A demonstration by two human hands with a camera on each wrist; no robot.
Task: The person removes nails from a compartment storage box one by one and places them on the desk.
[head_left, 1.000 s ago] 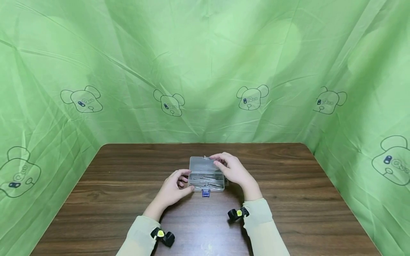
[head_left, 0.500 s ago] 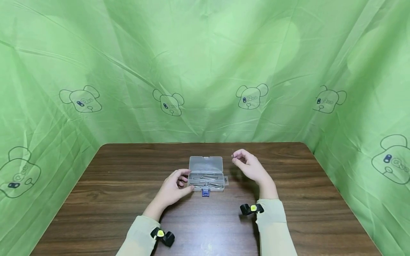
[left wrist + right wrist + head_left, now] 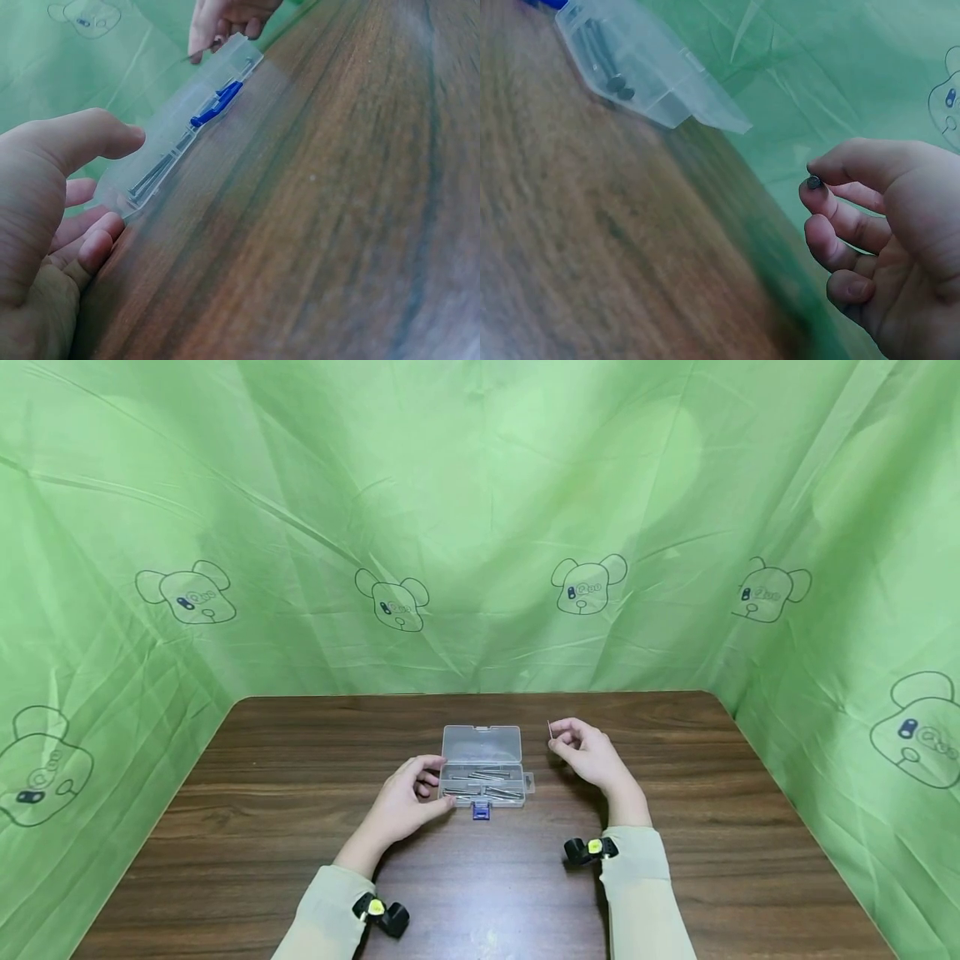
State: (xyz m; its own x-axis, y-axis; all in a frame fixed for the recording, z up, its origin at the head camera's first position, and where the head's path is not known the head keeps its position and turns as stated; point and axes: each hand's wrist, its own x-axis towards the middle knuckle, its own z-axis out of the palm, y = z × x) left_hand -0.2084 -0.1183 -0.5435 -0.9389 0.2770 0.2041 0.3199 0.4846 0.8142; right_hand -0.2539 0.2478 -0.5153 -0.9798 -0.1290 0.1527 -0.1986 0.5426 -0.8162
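Where head view blurs it, right hand pinches nail; left hand steadies box.

Looks like a makeshift recording booth rather than a lived-in room: a green cloth backdrop printed with cartoon bear heads wraps behind and to both sides of a dark wood-grain table. Wrist-worn cameras over the table's near edge fit a data-capture setup.

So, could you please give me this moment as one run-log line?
left hand: holds clear box, lid open | right hand: pinches one nail beside box | nails inside | wooden table
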